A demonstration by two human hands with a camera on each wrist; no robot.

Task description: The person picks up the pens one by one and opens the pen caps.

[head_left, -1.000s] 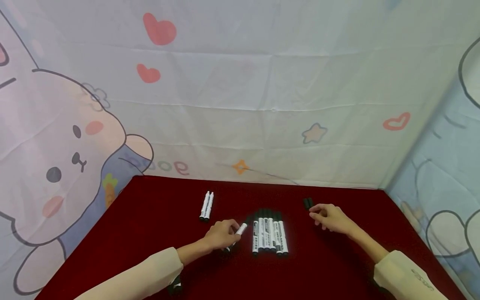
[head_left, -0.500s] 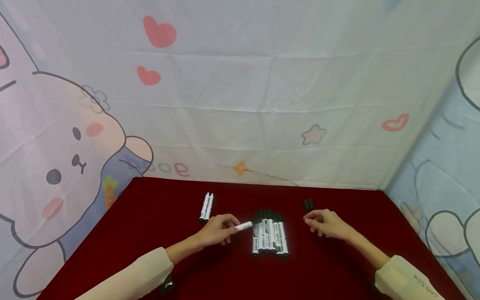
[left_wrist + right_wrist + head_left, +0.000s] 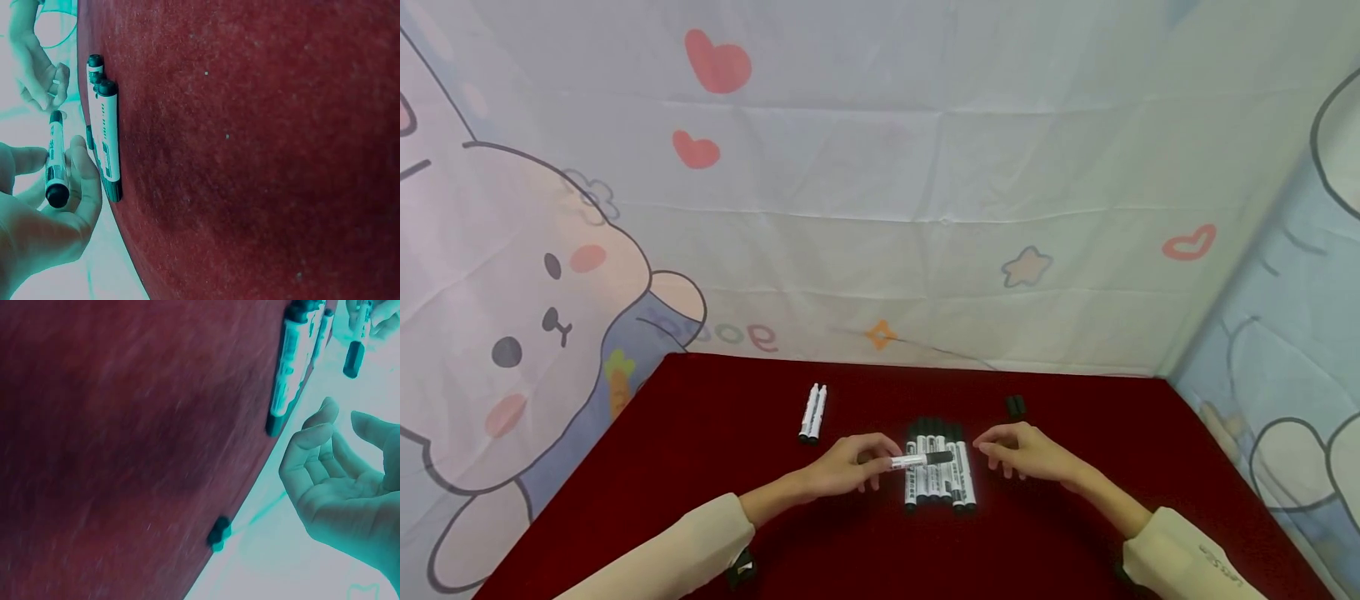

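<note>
My left hand pinches a white marker with a black cap, held level with the capped end toward the right. It hangs above a row of several white, black-capped markers lying side by side. In the left wrist view the marker's black rear end faces the camera, between thumb and fingers. My right hand hovers just right of the row, fingers loosely bent and holding nothing. A small gap separates its fingertips from the held marker's cap.
Two white markers without caps lie together at the back left of the dark red table. Two loose black caps sit at the back right. A printed cloth hangs behind the table.
My left hand has lifted the marker off the table, turned it level and brought it right, over the row. My right hand has moved left from beside the loose caps toward the row.
</note>
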